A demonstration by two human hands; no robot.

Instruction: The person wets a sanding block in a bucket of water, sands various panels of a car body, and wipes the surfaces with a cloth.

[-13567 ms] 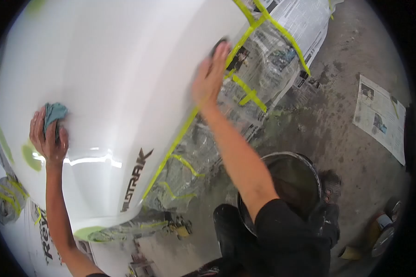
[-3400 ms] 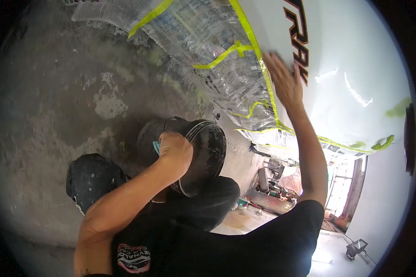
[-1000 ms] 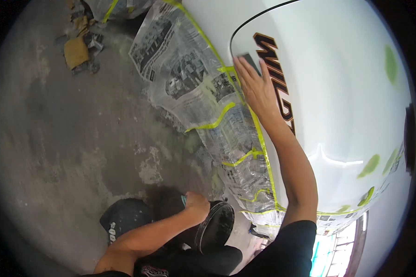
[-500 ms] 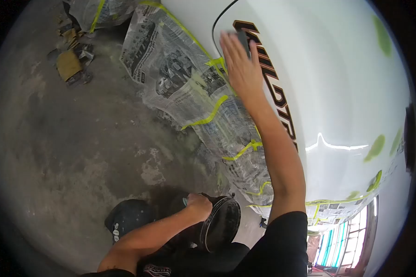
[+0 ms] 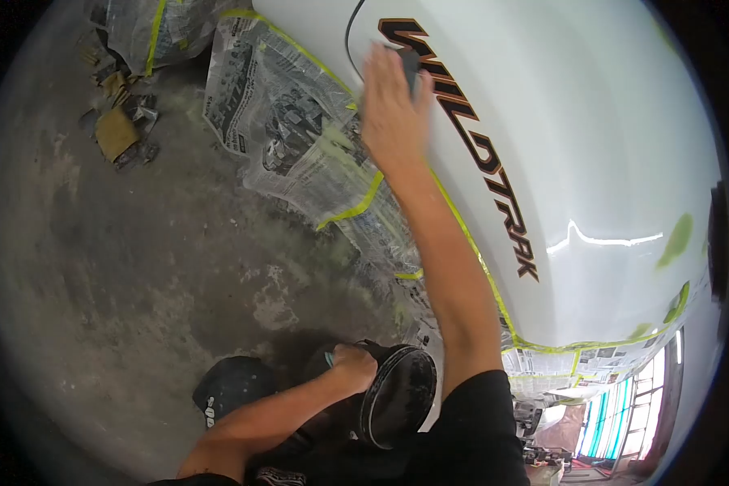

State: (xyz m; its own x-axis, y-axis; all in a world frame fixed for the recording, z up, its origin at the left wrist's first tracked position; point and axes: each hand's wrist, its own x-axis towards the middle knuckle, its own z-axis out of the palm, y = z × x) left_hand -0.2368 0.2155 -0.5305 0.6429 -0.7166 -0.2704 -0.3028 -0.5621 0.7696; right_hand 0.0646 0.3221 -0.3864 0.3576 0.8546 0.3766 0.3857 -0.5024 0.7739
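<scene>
My right hand (image 5: 394,113) lies against the white vehicle panel (image 5: 559,146), at the upper end of the black-and-orange WILDTRAK lettering (image 5: 486,158). Under its fingers is a dark grey flat pad (image 5: 411,65), partly hidden by the hand. The fingertips are smeared by motion. Down near my lap, my left hand (image 5: 354,369) is closed around a small teal thing (image 5: 329,357), of which only an end shows. Close beside that hand is a black, round-rimmed, bucket-like object (image 5: 401,397).
Newspaper masking (image 5: 300,146) with yellow-green tape covers the vehicle's lower side. Greenish patches (image 5: 676,241) mark the white paint. Crumpled brown and dark scraps (image 5: 117,134) lie on the stained concrete floor (image 5: 138,259). A bright window (image 5: 607,417) is at lower right.
My right hand and the pad have shifted slightly left in the view, staying on the panel. The camera view has moved, uncovering the whole lettering. My left hand keeps its closed grip.
</scene>
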